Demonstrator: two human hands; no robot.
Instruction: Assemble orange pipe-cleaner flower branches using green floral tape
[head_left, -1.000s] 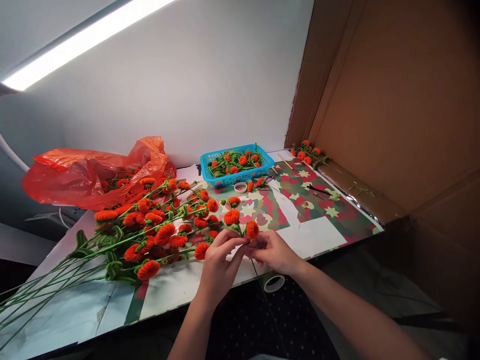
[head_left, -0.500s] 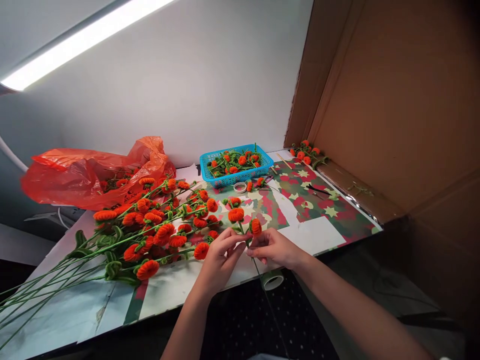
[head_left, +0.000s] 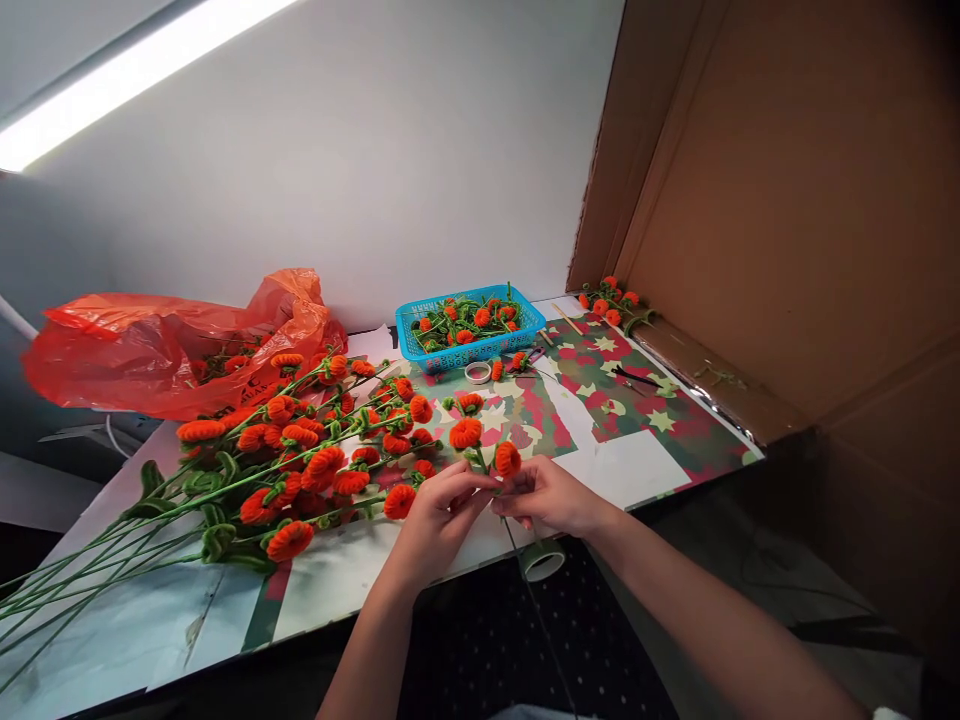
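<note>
Between my hands is an artificial flower stem (head_left: 529, 590) with fuzzy orange blooms (head_left: 466, 433) and a small green bud at its top. My left hand (head_left: 448, 510) pinches the stem just under the blooms. Close against it, my right hand (head_left: 546, 497) also has its fingers closed on the stem, below the lowest orange bloom (head_left: 508, 459). The thin wire part runs down toward my lap. A roll of green tape (head_left: 543, 561) hangs under my right hand, at the table's front edge; the fingertips partly hide where the stem and tape meet.
Many finished orange flowers (head_left: 322, 468) lie in a pile at left, beside a red plastic bag (head_left: 180, 350). A blue basket (head_left: 471, 359) of short flowers stands at the back, with a white tape ring (head_left: 478, 373) before it. Tweezers (head_left: 636, 379) and a cardboard wall (head_left: 750, 200) are at right.
The view has shifted slightly. Both hands keep their grip on the stem, and its blooms have tilted a little to the left.
</note>
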